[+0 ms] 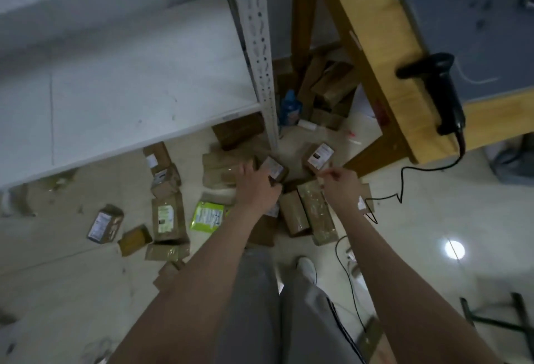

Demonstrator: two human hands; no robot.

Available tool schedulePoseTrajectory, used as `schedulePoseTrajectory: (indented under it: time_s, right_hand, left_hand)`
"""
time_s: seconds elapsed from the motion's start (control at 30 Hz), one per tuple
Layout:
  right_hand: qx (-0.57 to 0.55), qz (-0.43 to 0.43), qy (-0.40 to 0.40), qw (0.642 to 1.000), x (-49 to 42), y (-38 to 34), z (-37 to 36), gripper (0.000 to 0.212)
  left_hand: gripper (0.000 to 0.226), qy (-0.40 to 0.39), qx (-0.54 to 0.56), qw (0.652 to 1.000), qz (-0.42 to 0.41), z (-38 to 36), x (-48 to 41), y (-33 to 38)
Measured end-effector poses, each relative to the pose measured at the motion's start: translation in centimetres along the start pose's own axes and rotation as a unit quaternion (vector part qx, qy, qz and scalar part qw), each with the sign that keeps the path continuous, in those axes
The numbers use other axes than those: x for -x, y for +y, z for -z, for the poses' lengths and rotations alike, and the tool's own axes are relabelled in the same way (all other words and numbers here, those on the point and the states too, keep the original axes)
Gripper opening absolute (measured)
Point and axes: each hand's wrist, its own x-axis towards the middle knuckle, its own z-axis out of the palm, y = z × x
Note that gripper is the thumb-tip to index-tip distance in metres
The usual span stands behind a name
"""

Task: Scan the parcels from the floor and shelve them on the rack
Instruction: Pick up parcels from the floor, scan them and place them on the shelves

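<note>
The left hand (pixel 257 187) clamps its fingers on a small labelled parcel (pixel 276 168) in the floor pile (pixel 303 213) by the rack post (pixel 260 45), half hiding it. The right hand (pixel 342 187) is blurred, so the state of its fingers cannot be told.

Matt cardboard parcels (pixel 169 219) — glossy floor (pixel 433 233) (wooden table (pixel 375 31)).

Brown parcels (pixel 169 219) lie scattered on the floor (pixel 57 262) below a white rack (pixel 130 89).

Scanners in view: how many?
1: a black handheld scanner lies on the wooden table edge, upper right, its cable hanging down. Others may be hidden.
</note>
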Motion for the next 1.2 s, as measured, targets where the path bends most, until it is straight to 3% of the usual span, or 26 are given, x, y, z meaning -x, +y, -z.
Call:
schedulePoseTrajectory:
  time_s: [0.2,0.4,0.5,0.77,1.1,1.2]
  right_hand:
    - [0.051,-0.094,-0.06,0.992,-2.1,9.6,-0.3,0.028]
    - [0.085,-0.112,-0.091,0.986,-4.5,13.6,-1.9,0.028]
    - [0.076,-0.106,-0.091,0.987,-5.7,14.6,-3.3,0.031]
    - [0.128,-0.114,-0.088,0.981,-8.9,20.8,-9.7,0.065]
    - [0.23,-0.122,-0.091,0.961,-16.2,31.5,-21.5,0.073]
    - [0.271,-0.119,-0.114,0.948,-18.0,33.4,-24.2,0.089]
  left_hand:
    - [0.041,-0.11,-0.04,0.992,0.044,-6.1,-1.2,-0.1]
    - [0.046,-0.144,0.008,0.984,0.1,-9.8,-4.9,-0.6]
    - [0.045,-0.147,0.032,0.985,0.087,-11.1,-6.9,-0.2]
    - [0.044,-0.153,0.014,0.988,0.015,-16.9,-12.2,0.5]
    - [0.044,-0.167,0.072,0.983,-0.01,-27.7,-19.3,-4.7]
    - [0.047,-0.164,0.077,0.983,-0.017,-30.0,-21.1,-5.7]
